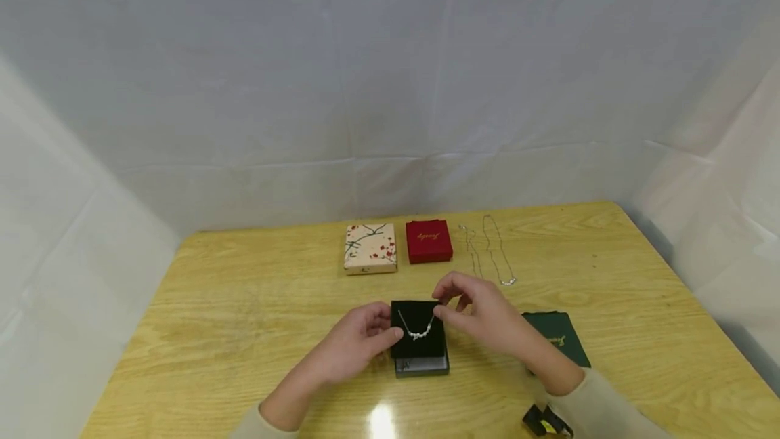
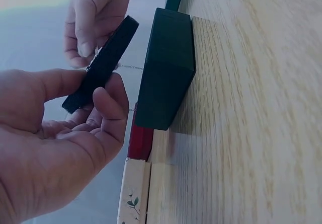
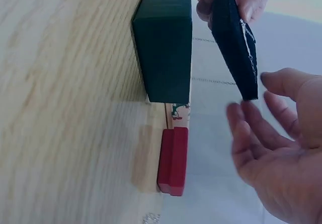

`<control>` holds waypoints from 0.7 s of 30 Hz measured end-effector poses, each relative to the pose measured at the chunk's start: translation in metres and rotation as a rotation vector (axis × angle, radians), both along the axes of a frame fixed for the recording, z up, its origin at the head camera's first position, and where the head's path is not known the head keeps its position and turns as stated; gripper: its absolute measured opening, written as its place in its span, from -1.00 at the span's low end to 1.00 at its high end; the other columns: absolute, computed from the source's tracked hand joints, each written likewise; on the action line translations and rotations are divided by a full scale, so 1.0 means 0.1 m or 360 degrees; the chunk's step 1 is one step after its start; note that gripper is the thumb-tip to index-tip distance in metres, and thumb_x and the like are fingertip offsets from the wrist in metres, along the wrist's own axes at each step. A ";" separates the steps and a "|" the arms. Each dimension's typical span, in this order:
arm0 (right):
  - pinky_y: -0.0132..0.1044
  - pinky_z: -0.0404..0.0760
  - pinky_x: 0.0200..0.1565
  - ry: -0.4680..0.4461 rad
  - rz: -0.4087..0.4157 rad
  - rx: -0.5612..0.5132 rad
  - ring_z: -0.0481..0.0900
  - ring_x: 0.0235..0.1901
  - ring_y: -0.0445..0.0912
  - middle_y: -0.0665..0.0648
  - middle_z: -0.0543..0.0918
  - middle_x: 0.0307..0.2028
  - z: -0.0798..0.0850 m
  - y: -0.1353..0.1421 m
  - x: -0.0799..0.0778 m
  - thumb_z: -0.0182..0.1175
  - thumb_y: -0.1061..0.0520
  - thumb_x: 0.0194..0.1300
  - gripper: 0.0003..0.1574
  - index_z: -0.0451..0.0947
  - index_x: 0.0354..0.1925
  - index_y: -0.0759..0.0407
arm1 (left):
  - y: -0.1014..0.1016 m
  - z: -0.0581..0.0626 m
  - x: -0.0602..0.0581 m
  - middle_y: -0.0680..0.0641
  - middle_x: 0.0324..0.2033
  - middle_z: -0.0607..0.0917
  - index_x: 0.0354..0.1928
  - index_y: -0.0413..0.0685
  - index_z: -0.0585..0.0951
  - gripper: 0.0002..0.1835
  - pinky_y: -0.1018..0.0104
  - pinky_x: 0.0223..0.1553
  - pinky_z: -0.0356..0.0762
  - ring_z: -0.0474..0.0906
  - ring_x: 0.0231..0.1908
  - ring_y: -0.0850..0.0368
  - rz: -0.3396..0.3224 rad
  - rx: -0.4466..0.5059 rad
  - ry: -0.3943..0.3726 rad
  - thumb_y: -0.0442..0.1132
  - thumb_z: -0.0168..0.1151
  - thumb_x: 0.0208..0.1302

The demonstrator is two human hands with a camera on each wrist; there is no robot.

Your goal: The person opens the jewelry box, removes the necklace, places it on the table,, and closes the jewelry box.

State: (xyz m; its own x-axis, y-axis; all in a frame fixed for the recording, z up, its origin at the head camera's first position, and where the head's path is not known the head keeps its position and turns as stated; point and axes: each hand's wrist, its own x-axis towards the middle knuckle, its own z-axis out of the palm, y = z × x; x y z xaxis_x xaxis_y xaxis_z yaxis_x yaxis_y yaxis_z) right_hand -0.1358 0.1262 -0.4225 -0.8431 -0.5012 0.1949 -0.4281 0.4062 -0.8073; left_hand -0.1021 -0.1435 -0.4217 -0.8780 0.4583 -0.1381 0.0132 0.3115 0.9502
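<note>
My left hand point(image 1: 356, 344) pinches a black foam jewellery pad point(image 1: 417, 314) by its left side, thumb on the front and fingers behind. A silver necklace point(image 1: 418, 336) with a row of pale beads or stones hangs across the pad's face. Tilted, the pad is held above a dark green box base point(image 2: 168, 68) that stands on the table. My right hand point(image 1: 481, 310) is at the pad's upper right corner, its fingers loosely bent. In the right wrist view a small gap shows between that thumb point(image 3: 282, 80) and the pad's edge.
A floral box point(image 1: 370, 249) and a red box point(image 1: 428, 242) stand behind the hands. To their right lie two thin necklaces, one with a beaded pendant point(image 1: 508, 282). A green lid point(image 1: 557, 341) lies by my right forearm. Small black items point(image 1: 545, 422) sit near the front edge.
</note>
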 end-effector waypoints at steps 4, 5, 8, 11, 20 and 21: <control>-0.15 0.69 -0.05 0.0401 -0.0009 0.0089 0.65 -0.06 -0.13 -0.09 0.69 -0.09 0.01 0.00 0.03 0.48 0.21 0.35 -0.74 0.66 -0.06 -0.02 | 0.01 0.01 0.00 -0.11 -0.15 0.75 0.13 -0.34 0.60 -0.68 0.25 -0.20 0.64 0.70 -0.19 0.06 0.0027 0.0005 -0.0025 -0.22 0.26 0.54; -0.14 0.68 -0.03 0.0523 0.0013 0.0108 0.63 -0.05 -0.11 -0.08 0.68 -0.08 0.01 0.00 0.03 0.51 0.22 0.31 -0.72 0.67 -0.07 0.00 | 0.01 0.01 0.00 -0.11 -0.15 0.75 0.13 -0.35 0.59 -0.67 0.25 -0.21 0.63 0.69 -0.19 0.05 0.0031 0.0009 -0.0032 -0.22 0.26 0.54; -0.16 0.65 0.01 0.0873 0.0112 0.0175 0.58 -0.04 -0.11 -0.09 0.65 -0.10 0.01 -0.01 0.05 0.57 0.23 0.21 -0.69 0.70 -0.11 0.05 | 0.01 0.01 0.00 -0.14 -0.14 0.75 0.14 -0.35 0.58 -0.67 0.23 -0.25 0.63 0.69 -0.21 0.01 0.0037 0.0000 -0.0046 -0.22 0.26 0.54; -0.20 0.59 -0.06 0.1184 0.0203 0.0236 0.56 -0.10 -0.10 -0.06 0.66 -0.14 0.02 -0.03 0.07 0.61 0.22 0.12 -0.67 0.73 -0.14 0.07 | 0.01 0.02 0.00 -0.17 -0.12 0.75 0.16 -0.34 0.57 -0.66 0.20 -0.27 0.64 0.67 -0.22 -0.01 0.0037 0.0000 -0.0065 -0.21 0.25 0.55; -0.26 0.54 -0.16 0.1401 0.0308 0.0444 0.58 -0.10 -0.11 -0.07 0.72 -0.15 0.00 -0.11 0.17 0.60 0.10 0.19 -0.72 0.78 -0.12 0.00 | 0.02 0.02 -0.01 -0.17 -0.15 0.78 0.17 -0.34 0.53 -0.67 0.32 -0.36 0.53 0.58 -0.32 0.07 0.0030 0.0035 -0.0132 -0.22 0.22 0.57; -0.26 0.54 -0.16 0.1390 0.0305 0.0469 0.58 -0.10 -0.11 -0.07 0.72 -0.15 0.00 -0.12 0.18 0.60 0.09 0.20 -0.73 0.79 -0.12 -0.01 | 0.02 0.02 -0.01 -0.17 -0.15 0.79 0.17 -0.34 0.53 -0.68 0.34 -0.38 0.50 0.55 -0.35 0.08 0.0028 0.0041 -0.0139 -0.23 0.21 0.58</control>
